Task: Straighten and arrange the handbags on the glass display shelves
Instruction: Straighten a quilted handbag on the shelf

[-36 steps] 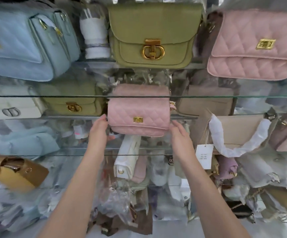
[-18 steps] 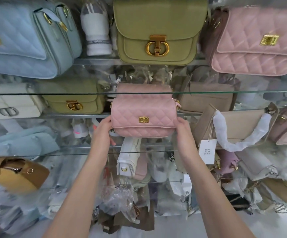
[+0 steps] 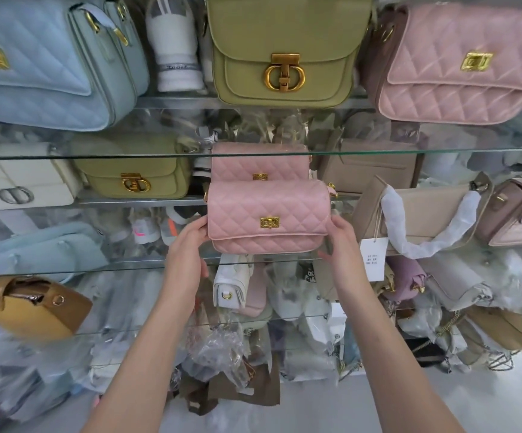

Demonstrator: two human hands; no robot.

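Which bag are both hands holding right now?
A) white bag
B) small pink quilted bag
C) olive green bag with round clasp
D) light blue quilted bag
B: the left hand and right hand grip the ends of the small pink quilted bag.

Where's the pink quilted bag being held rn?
Head view, centre: the small pink quilted gold-clasp handbag is held between the left hand and right hand, right of the olive green flap bag, left of the beige tote.

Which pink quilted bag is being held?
The small pink bag at centre, held between left hand and right hand; the large pink bag sits untouched at upper right.
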